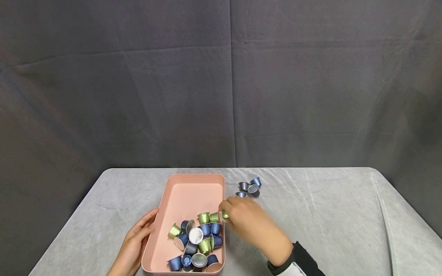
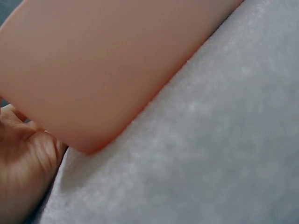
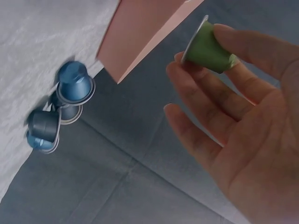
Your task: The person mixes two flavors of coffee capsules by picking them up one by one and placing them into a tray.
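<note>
My right hand [image 1: 252, 220] pinches a green coffee capsule [image 3: 208, 49] between thumb and fingers, just above the right rim of the pink tray [image 1: 193, 195]. In the right wrist view the capsule's silver-rimmed face points left, and its narrow end lies toward the palm. My left hand [image 1: 132, 239] rests against the tray's left side, fingers extended along the outer wall; the left wrist view shows only part of this hand [image 2: 28, 163] beside the tray. Inside the tray's near half lie several green, blue and dark capsules [image 1: 195, 235], tipped various ways.
A small cluster of blue and dark capsules [image 1: 253, 188] lies on the grey cloth-covered table [image 1: 328, 222], to the right of the tray's far end. Behind the table's far edge hangs a dark grey curtain [image 1: 221, 96].
</note>
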The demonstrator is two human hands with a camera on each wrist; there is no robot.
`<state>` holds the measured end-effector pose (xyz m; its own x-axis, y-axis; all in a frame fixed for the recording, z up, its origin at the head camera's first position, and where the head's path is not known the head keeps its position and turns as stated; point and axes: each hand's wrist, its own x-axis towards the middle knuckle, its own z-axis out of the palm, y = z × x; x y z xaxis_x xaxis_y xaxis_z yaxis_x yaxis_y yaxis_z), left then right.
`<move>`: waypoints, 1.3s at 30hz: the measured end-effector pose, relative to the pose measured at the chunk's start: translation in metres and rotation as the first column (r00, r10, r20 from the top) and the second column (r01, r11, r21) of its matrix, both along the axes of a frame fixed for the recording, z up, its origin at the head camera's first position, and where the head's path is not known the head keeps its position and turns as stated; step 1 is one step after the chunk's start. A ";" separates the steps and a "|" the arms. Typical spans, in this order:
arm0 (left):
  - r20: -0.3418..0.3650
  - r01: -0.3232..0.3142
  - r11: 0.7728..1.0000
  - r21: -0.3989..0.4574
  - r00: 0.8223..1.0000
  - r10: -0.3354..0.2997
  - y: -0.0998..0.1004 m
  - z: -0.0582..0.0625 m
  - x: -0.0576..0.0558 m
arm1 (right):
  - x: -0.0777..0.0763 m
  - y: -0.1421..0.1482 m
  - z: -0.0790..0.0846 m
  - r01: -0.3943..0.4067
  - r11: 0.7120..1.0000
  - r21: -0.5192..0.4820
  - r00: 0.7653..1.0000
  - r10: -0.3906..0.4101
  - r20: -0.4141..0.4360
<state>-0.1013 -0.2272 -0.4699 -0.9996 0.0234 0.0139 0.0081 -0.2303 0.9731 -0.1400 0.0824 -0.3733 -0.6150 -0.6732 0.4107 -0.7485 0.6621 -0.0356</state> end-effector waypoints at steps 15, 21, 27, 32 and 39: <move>0.032 -0.014 1.000 -0.009 0.999 0.014 0.001 0.002 0.000 | 0.016 -0.023 -0.009 -0.088 0.988 0.124 0.995 0.094 -0.040; 0.037 -0.015 1.000 -0.008 0.999 0.015 0.001 0.002 0.000 | 0.022 -0.031 -0.014 -0.140 0.980 0.142 0.982 0.155 -0.106; 0.027 -0.009 1.000 -0.001 1.000 0.009 0.001 0.001 -0.001 | 0.025 -0.037 -0.017 -0.181 0.977 0.110 0.972 0.195 -0.130; 0.018 -0.003 1.000 -0.005 1.000 0.003 0.001 0.001 -0.001 | 0.026 -0.040 -0.017 -0.186 0.973 0.135 0.969 0.204 -0.142; 0.029 -0.010 1.000 -0.005 1.000 0.010 0.001 0.002 0.000 | 0.027 -0.043 -0.020 -0.173 0.973 0.151 0.963 0.200 -0.181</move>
